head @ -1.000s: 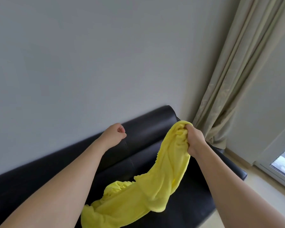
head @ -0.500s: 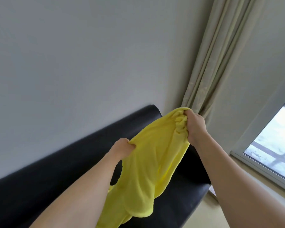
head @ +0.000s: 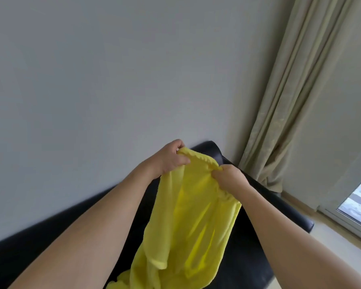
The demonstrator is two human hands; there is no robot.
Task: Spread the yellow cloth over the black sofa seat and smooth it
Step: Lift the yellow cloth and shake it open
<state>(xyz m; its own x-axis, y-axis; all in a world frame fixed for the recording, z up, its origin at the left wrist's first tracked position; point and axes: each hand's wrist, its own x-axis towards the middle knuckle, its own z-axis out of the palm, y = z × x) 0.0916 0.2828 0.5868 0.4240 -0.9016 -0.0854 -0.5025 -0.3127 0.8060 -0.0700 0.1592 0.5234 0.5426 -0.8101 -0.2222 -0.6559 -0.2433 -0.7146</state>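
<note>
The yellow cloth (head: pixel 188 222) hangs bunched in the air above the black sofa (head: pixel 256 257), its lower end reaching down to the seat at the bottom of the view. My left hand (head: pixel 170 157) grips the cloth's top edge on the left. My right hand (head: pixel 227 177) grips the same top edge a short way to the right. Both hands are held up in front of the sofa's backrest, close together. The sofa seat under the cloth is partly hidden by my arms.
A plain grey wall (head: pixel 113 80) rises behind the sofa. Beige curtains (head: pixel 290 101) hang at the sofa's right end. A glass door or window (head: pixel 356 209) and pale floor (head: pixel 338 247) lie at the far right.
My left hand, empty a second ago, has taken hold of the cloth and moved up to its top edge. The right hand has lowered slightly. The cloth is lifted higher off the seat.
</note>
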